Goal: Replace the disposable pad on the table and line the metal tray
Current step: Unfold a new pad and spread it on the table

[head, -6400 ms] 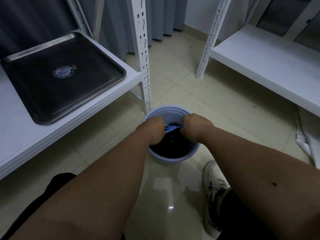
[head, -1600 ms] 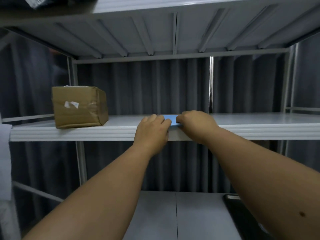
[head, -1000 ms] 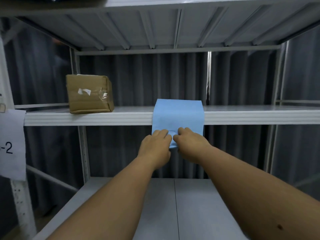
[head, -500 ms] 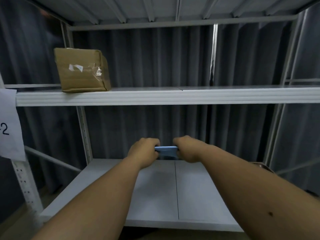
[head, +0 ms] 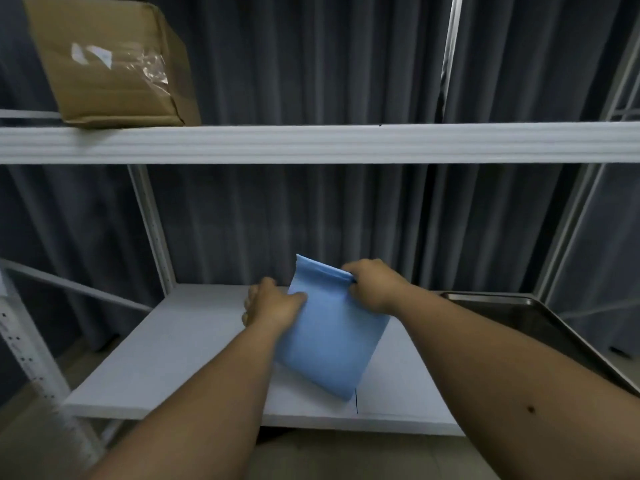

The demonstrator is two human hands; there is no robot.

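Grey curtains (head: pixel 311 64) hang behind a white metal rack. Its upper shelf (head: pixel 346 143) carries a taped cardboard box (head: pixel 110 60) at the left end. The lower white shelf (head: pixel 180 344) carries a metal tray (head: pixel 540 320) at its right end. A folded blue disposable pad (head: pixel 329 341) is held tilted above the middle of the lower shelf, left of the tray. The left hand (head: pixel 273 304) grips the pad's left edge, thumb over the front. The right hand (head: pixel 375 284) has its fingers curled, pinching the pad's folded top edge.
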